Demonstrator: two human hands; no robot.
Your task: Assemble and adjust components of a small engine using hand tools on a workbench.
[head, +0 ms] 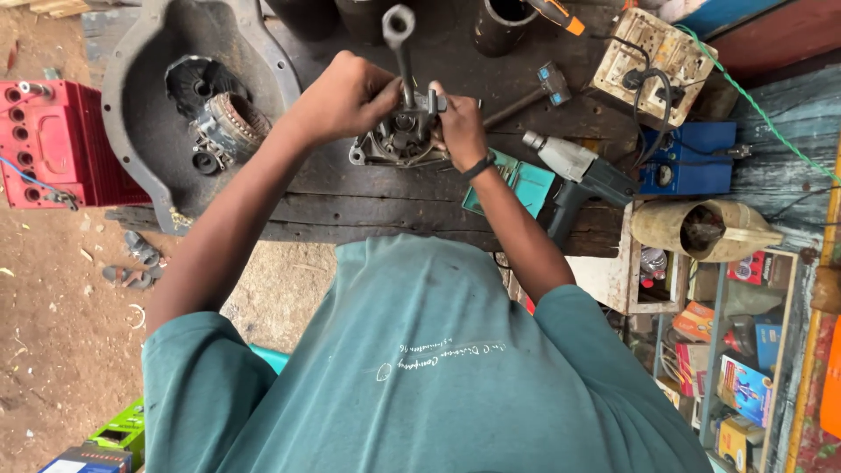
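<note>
**Both hands closed on a metal housing at the table**

Up at the far side of the dark wooden table point(368, 206), a small grey metal housing point(394, 144) sits on the planks, between the person's two hands. The left hand point(343, 95) is curled shut over the housing's upper left side, fingers wrapped toward a ring spanner point(401, 48) that stands upright out of the housing, its ring end at the top. The right hand point(460, 127) is closed too, gripping the housing's right edge just beside the spanner's shaft; a dark band circles that wrist.

To the left, a large grey casting point(140, 114) lies on the table with a copper-wound part point(232, 123) in its hollow. A red battery point(57, 144) stands beyond the table's left edge. To the right of the hands lie a hammer point(534, 92), a teal booklet point(526, 184) and a grey power drill point(578, 171), the booklet touching the right forearm. Farther right sit a worn switch box point(653, 57) and a blue meter box point(688, 158).
</note>
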